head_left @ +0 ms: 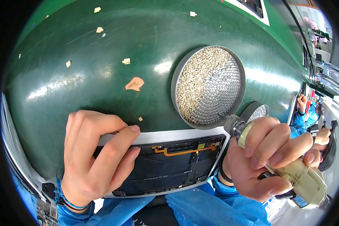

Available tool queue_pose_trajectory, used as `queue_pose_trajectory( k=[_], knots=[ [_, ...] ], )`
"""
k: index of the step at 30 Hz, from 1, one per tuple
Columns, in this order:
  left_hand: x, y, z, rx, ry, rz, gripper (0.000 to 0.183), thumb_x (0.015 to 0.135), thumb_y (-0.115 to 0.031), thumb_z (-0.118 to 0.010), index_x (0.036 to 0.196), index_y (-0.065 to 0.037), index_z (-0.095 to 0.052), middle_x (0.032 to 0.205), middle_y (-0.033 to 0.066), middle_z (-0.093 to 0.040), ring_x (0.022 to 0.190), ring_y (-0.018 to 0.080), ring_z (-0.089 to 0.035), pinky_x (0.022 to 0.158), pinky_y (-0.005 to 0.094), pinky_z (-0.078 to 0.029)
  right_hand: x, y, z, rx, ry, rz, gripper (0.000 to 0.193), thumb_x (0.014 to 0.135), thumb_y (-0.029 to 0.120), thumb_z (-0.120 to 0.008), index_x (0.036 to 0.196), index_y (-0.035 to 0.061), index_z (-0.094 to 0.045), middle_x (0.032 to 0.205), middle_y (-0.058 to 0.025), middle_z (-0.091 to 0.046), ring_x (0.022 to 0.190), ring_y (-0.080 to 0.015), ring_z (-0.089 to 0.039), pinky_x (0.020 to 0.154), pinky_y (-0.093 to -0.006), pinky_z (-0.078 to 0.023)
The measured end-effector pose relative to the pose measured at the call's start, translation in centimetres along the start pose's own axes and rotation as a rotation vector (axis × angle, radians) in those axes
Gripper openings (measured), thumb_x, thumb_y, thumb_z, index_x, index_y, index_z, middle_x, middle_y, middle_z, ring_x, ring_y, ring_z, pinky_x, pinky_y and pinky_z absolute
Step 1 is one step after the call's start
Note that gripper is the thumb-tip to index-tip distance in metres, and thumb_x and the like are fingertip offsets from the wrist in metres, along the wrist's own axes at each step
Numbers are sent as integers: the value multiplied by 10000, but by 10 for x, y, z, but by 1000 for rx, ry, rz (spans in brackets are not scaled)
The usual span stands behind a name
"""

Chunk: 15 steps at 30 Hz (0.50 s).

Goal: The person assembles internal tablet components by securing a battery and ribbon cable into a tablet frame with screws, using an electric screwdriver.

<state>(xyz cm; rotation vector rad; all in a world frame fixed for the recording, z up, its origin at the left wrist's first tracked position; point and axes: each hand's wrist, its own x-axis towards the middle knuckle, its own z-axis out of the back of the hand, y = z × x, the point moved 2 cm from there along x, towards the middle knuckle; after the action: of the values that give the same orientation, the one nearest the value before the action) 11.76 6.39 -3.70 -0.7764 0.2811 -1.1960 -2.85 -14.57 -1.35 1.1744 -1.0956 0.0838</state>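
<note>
My right hand [269, 158] is wrapped round a beige electric screwdriver [303, 184]. Its thin bit points left, over the near right rim of a round grey dish [218, 84] with a dimpled bottom. Small brassy screws [192, 83] cover the dish's left and far part. Near me lies an opened black electronic device [169, 165], perhaps a tablet or laptop, with an orange flat cable [188, 151] and a pale border. Over the device's left end rests my left hand [96, 154], fingers bent and apart, with nothing visible between thumb and forefinger.
A smaller round dish [257, 111] of silvery bits stands behind my right hand. Pale paper scraps [126, 61] and a torn brownish patch [135, 84] lie on the green table [147, 34]. Another framed device [254, 7] sits at the far right. A blue-sleeved co-worker [305, 116] is at right.
</note>
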Motion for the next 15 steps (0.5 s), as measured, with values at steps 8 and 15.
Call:
queue_pose_trajectory(
  k=[8, 15],
  knots=[
    [-9, -3, 21, -40, 132, 54, 618, 595, -228, -922, 1141, -16, -724, 1179, 170, -603, 1011, 365, -589, 855, 470, -497, 1, 37, -16, 128, -91, 30, 594, 912, 312, -846, 1210, 36, -411, 896, -25, -519, 553, -108, -497, 501, -279, -433],
    [-15, 3, 15, -73, 106, 62, 631, 554, -215, -906, 1128, -16, -737, 1170, 157, -595, 1009, 362, -594, 830, 472, -502, -25, 38, -60, 422, -113, -95, 469, 770, -139, -705, 928, 48, -305, 802, -81, -545, 428, -187, -534, 284, -328, -314]
  ],
)
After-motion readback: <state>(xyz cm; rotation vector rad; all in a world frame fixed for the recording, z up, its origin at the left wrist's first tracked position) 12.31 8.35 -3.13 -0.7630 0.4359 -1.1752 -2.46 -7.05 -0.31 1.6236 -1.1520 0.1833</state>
